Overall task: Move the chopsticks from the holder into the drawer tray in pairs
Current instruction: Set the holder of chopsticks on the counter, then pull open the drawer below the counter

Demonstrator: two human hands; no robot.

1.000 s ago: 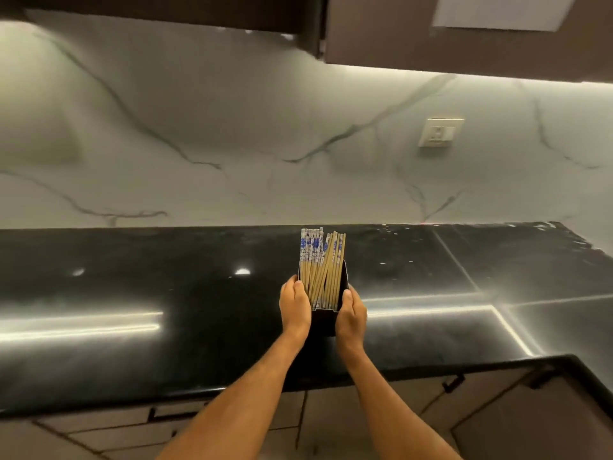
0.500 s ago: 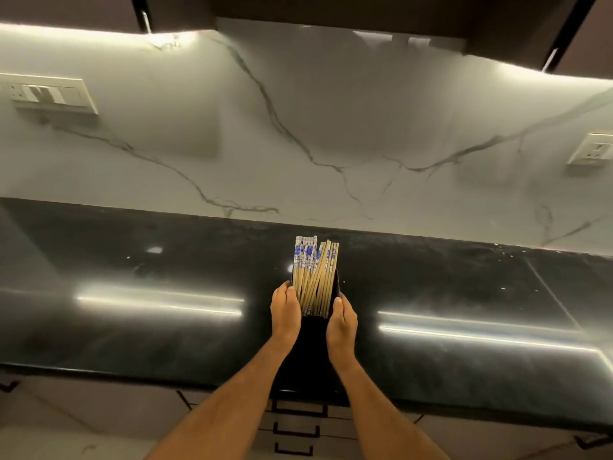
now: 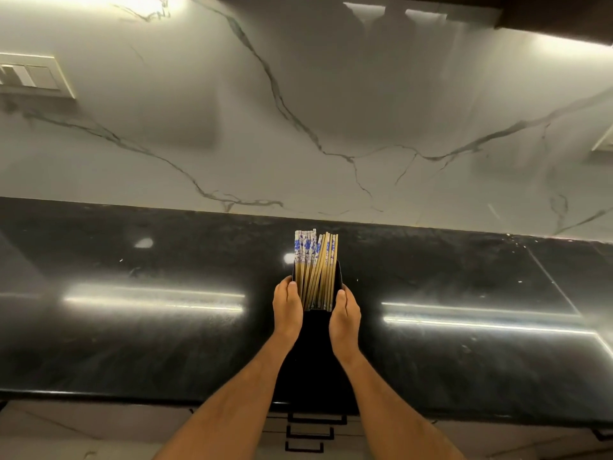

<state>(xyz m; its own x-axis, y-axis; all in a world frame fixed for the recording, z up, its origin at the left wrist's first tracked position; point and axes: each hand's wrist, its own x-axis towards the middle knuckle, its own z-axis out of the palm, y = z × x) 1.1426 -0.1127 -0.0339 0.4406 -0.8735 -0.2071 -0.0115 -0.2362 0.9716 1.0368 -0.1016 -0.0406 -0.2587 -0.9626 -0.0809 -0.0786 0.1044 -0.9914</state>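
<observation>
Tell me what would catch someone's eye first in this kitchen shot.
Probably the bundle of chopsticks, some with blue-and-white tops, standing in a black holder at the middle of the dark counter. The left hand and right hand clasp the holder's sides. Behind it rises a pale, veined marble wall.

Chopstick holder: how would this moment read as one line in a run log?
left hand: on black chopstick holder | right hand: on holder | chopsticks: all inside | drawers: shut
</observation>
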